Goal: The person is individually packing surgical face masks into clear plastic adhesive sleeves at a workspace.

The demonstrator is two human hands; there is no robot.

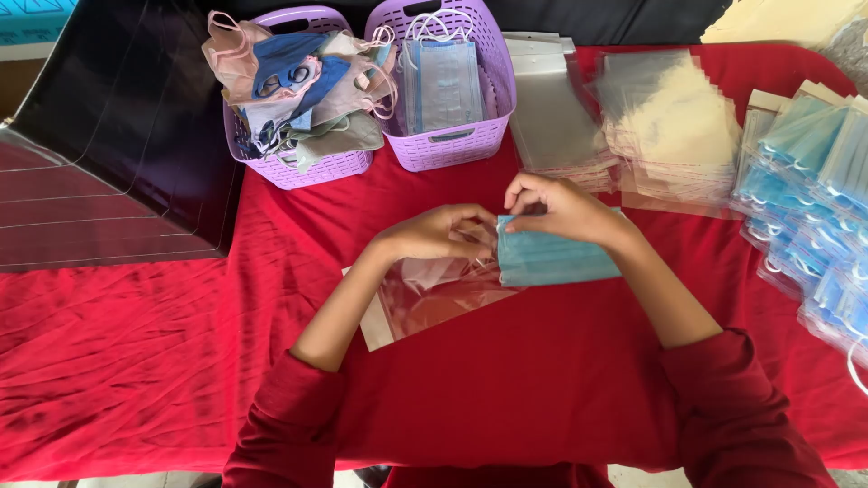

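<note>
Mask (556, 258) meets bag (434, 294) mid-surface (136, 361): from overhead we see our right hand (561, 210) pinching the blue mask's edge, our left hand (443, 230) gripping the clear bag's mouth. Two purple baskets (452, 136) stand behind.

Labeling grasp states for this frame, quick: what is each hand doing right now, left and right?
Left hand: closed on the mouth of the clear plastic bag.
Right hand: closed on the edge of the blue face mask.
</note>
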